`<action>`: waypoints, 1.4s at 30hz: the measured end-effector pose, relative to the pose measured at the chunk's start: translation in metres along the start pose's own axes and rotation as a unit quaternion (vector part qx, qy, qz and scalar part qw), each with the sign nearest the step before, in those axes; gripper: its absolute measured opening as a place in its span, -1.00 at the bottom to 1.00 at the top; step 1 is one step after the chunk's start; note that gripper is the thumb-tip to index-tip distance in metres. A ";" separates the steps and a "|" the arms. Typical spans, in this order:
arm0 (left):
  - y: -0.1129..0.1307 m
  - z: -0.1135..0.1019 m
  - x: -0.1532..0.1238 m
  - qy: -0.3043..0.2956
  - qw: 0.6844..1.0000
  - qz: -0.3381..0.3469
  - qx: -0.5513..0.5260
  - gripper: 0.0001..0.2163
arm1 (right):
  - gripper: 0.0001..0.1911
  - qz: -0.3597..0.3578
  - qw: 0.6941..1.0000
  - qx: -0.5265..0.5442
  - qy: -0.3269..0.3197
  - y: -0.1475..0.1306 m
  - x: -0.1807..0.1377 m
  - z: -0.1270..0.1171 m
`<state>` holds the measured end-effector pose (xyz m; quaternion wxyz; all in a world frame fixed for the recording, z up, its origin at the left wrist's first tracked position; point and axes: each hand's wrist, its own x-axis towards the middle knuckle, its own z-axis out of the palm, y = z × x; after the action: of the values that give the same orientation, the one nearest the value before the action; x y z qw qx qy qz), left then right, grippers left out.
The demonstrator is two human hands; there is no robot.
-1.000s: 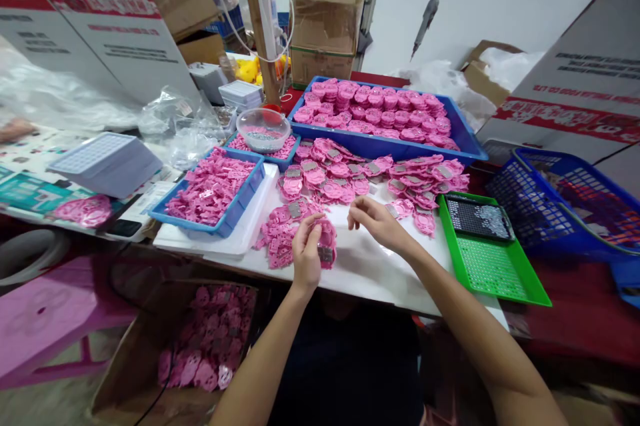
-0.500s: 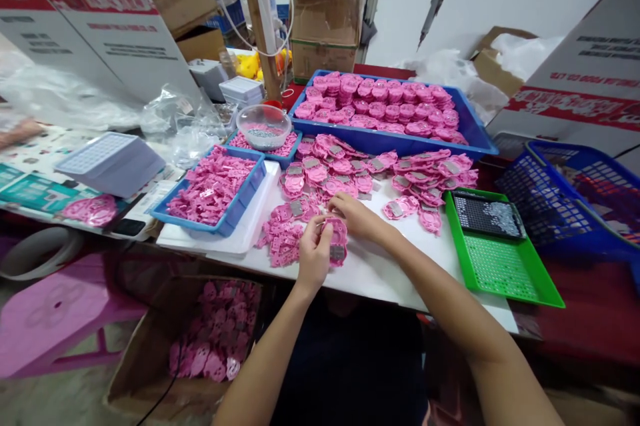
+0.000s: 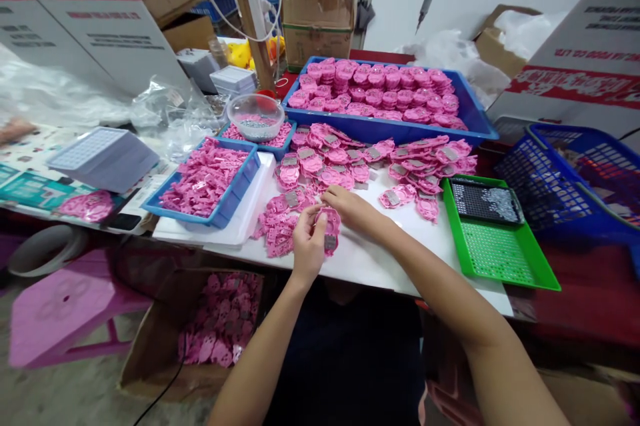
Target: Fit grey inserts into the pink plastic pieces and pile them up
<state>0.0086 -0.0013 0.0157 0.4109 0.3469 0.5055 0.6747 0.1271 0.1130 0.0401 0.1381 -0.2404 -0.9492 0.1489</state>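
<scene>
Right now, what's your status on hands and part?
Left hand gripping pink piece. Right hand on its top edge, grip unclear. Loose pink pieces crowd the white board alongside.

pink plastic part (image 3: pixel 329 229) | grey insert, apparently | held above white table edge

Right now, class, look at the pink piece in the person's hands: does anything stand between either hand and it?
Nothing visible does. The left hand grips the pink piece above the white board, and the right hand touches its top edge; loose pink parts lie beside, not between.
</scene>
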 end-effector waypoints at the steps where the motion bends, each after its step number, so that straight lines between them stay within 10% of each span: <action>1: 0.000 0.000 0.000 0.005 1.000 0.000 -0.002 -0.70 | -0.79 -0.004 1.000 0.000 0.004 0.000 -0.002 0.000; 15: -0.001 -0.001 -0.001 -0.053 0.998 -0.010 0.022 -0.73 | -0.85 0.005 0.995 0.099 0.005 0.023 0.000 -0.001; 23: 0.001 0.001 -0.001 -0.016 1.000 -0.023 0.009 -0.73 | -0.78 0.080 0.936 0.343 0.023 0.002 -0.014 -0.053; 42: -0.003 0.000 -0.003 -0.071 0.982 0.006 0.172 -0.80 | -0.79 0.027 0.989 0.111 -0.092 -0.009 -0.010 -0.050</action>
<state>0.0108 -0.0034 0.0127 0.3753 0.4625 0.5816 0.5540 0.1489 0.1112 0.0869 0.0718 -0.2342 -0.9287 0.2784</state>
